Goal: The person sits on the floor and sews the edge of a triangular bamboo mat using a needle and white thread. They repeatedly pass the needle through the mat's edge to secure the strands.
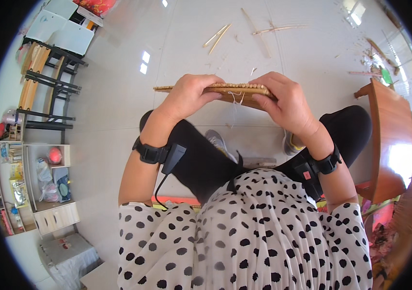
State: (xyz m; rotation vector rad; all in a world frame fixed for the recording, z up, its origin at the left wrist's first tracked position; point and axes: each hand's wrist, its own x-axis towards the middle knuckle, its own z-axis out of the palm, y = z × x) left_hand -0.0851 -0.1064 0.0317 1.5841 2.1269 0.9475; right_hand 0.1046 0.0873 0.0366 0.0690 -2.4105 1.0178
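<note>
Most of the woven bamboo strip piece [237, 92] is hidden under the two hands, and only its upper edge, its thin left end and some loose white threads in the middle can be seen; what the fingertips do below it is not visible. The left hand [188, 95] is closed over the left part, fingers curled on top, and the right hand [283, 99] grips the right part in the same way, thumb side toward the centre. The piece is held level above the knees in black trousers [206, 159]. On the pale floor beyond the hands lie loose bamboo sticks [218, 36], well apart from it. A wooden stool [389, 140] stands at the right, a black metal rack [46, 87] far at the left.
</note>
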